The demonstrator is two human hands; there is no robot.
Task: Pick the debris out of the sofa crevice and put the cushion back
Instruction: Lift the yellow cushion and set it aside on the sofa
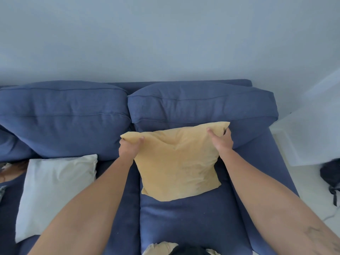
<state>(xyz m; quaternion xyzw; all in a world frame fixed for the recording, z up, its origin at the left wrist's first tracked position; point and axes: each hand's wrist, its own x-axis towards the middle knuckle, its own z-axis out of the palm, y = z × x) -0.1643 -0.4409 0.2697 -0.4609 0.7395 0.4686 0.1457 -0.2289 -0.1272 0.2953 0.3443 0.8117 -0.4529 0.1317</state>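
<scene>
Both hands grip the yellow cushion (176, 161) at its top corners: left hand (128, 146) closed on the upper left corner, thumb on the front face, other fingers wrapped behind and hidden; right hand (221, 139) closed on the upper right corner, thumb pressed into the front, fingers curled behind the edge. Cushion is square, soft, matte velvety fabric, creased and puckered where the fingers pinch it, slack in the middle. It stands tilted, top edge leaning toward the right back pillow (202, 105), bottom edge resting on the right seat cushion (193, 221) below the hands. Sofa (276, 172) is dark blue woven fabric, plump rounded back pillows with piped seams; left back pillow (64, 115) sits left of the left hand. The crevice (137, 199) between the two seat cushions runs down just below the left hand, under the left forearm; no contents readable there. White pillow (55, 192), square, flat, lightly wrinkled cotton-like cloth, lies on the left seat, well left of the left hand. Pale wall (165, 37) behind. Right of the right hand, off the sofa, a white boxy object (309, 129) and a dark bag (331, 173) on a light floor. Bare forearms, no sleeves.
</scene>
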